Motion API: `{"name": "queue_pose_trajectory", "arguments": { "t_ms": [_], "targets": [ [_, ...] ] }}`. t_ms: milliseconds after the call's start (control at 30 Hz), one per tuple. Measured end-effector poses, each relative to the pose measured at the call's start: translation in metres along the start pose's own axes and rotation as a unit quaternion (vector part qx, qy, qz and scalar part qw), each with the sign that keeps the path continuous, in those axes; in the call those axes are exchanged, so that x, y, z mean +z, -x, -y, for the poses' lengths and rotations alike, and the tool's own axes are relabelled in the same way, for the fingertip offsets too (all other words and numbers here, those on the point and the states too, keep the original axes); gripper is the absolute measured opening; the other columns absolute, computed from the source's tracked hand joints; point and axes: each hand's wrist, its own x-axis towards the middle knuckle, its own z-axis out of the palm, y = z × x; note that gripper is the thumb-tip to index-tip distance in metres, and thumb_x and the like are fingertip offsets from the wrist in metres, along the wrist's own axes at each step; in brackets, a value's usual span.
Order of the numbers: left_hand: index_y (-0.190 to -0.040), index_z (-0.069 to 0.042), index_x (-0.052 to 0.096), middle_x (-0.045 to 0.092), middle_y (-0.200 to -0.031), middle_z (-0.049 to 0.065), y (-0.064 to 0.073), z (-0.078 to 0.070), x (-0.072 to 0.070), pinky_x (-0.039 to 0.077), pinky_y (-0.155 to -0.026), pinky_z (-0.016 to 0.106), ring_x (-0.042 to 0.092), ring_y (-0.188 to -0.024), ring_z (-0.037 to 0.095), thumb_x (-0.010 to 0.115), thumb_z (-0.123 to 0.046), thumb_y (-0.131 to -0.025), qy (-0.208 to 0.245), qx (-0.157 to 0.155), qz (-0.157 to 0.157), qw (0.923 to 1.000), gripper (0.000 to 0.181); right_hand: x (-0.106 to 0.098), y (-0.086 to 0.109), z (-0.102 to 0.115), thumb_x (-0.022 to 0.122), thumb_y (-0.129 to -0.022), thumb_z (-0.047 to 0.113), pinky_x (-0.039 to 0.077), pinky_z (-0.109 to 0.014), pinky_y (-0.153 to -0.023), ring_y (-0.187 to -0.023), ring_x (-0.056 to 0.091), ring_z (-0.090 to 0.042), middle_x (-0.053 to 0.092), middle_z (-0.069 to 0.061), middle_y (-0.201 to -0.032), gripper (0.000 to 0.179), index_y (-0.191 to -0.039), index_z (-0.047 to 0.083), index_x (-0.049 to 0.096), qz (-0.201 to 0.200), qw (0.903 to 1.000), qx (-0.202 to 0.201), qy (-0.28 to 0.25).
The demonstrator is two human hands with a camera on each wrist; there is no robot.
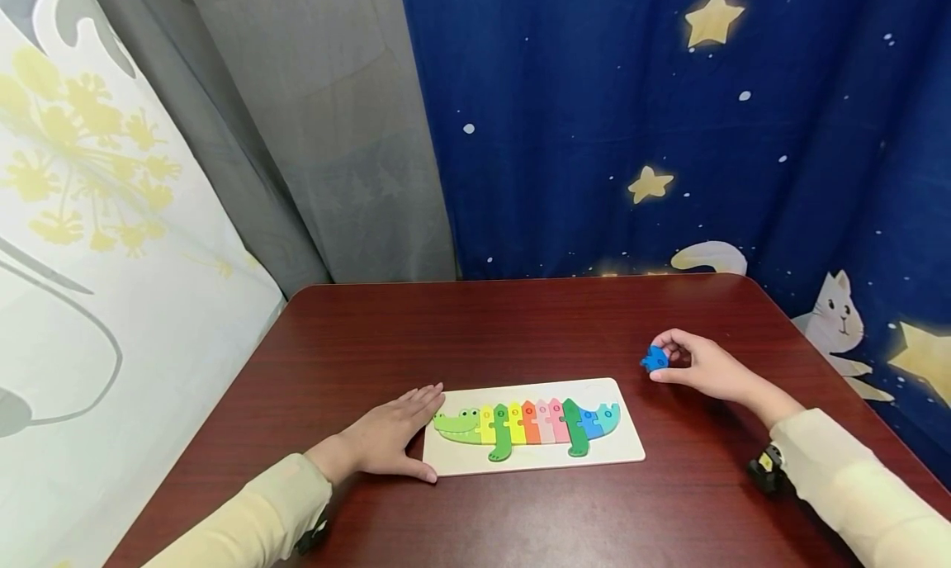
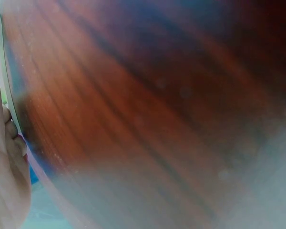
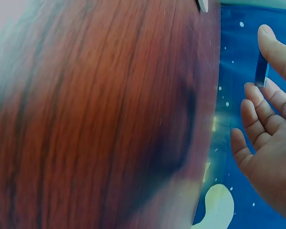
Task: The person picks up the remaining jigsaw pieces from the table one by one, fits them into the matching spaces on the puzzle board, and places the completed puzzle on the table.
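Note:
A cream puzzle board [image 1: 535, 465] carries a crocodile made of colored pieces [image 1: 529, 422], from a green head at the left to a light-blue tail at the right. My left hand [image 1: 394, 432] rests at the board's left edge, fingers straight and thumb along the lower corner. Off to the right, above the table, my right hand [image 1: 698, 366] pinches a small blue puzzle piece [image 1: 654, 359] between thumb and fingers. In the right wrist view, the same blue piece [image 3: 261, 70] shows edge-on by the thumb. The left wrist view catches only part of the left hand [image 2: 7, 162].
The dark red-brown wooden table [image 1: 446, 333] spreads around the board. Behind it hang a blue starry curtain [image 1: 557, 139] and a grey curtain [image 1: 334, 122]. A white patterned cloth [image 1: 149, 304] hangs at the left. Dark wrist devices show at both cuffs.

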Motion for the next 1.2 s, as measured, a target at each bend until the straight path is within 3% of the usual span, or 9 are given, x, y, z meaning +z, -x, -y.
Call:
{"name": "queue_pose_trajectory", "arguments": {
  "t_ms": [933, 1200],
  "targets": [
    [-0.154, -0.002, 0.020, 0.015, -0.160, 0.013, -0.001, 0.000, 0.000, 0.018, -0.117, 0.035, 0.015, -0.146, 0.022, 0.043, -0.086, -0.076, 0.001, 0.000, 0.000, 1.0000, 0.117, 0.024, -0.027, 0.016, 0.080, -0.080, 0.029, 0.050, -0.033, -0.079, -0.091, 0.054, -0.022, 0.058, 0.002, -0.094, 0.040, -0.111, 0.011, 0.062, 0.102, 0.9937, -0.045, 0.007],
    [-0.154, -0.002, 0.020, 0.015, -0.160, 0.013, 0.000, 0.000, 0.000, 0.017, -0.117, 0.035, 0.014, -0.146, 0.022, 0.044, -0.085, -0.076, 0.002, 0.001, -0.001, 1.0000, 0.117, 0.029, -0.032, 0.021, 0.081, -0.079, 0.028, 0.050, -0.034, -0.082, -0.092, 0.055, -0.020, 0.059, 0.005, -0.097, 0.042, -0.113, 0.011, 0.063, 0.125, 0.9889, -0.077, 0.022]
  ]
}}
